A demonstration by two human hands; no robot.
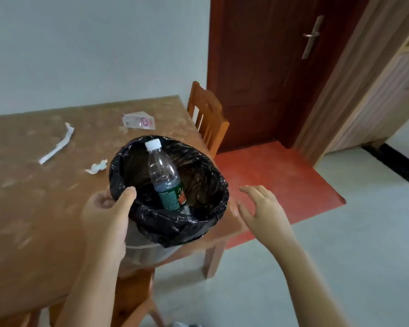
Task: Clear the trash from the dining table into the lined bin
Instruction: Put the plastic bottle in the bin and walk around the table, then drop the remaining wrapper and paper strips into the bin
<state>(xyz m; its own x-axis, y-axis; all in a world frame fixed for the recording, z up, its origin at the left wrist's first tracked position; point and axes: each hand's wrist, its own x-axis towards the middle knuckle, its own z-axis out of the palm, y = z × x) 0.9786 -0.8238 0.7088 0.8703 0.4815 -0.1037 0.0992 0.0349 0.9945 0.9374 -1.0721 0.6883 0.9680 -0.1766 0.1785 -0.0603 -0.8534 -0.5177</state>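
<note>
Left hand: my left hand (104, 215) grips the near-left rim of the bin (149, 247). The thumb (128, 197) is hooked over the lined edge and the other fingers are curled against the outside wall.
Right hand: my right hand (262, 208) hangs just to the right of the bin, apart from it. Its fingers are spread and only gently bent, and they hold and touch nothing.
Bin: it is a pale grey tub with a black liner (175, 223) folded over its rim, at the near right corner of the table (33, 208). I cannot tell whether it rests on the top or is lifted off it.
Bottle: the clear plastic bottle (165, 175) stands tilted inside the liner, with its white cap (153, 144) up and leaning toward the far rim.
Label: a green band wraps the lower bottle, with a red-orange patch on its right side. The print is too small for me to read.
Trash on table: a long white paper strip (57, 143) lies far left. A crumpled tissue (97, 166) lies just left of the bin. A clear wrapper (138, 120) with a pink mark lies beyond the bin, and its writing is unreadable.
Surroundings: a wooden chair (208, 116) is at the table's right end, with a dark red door (257, 67) behind it.
</note>
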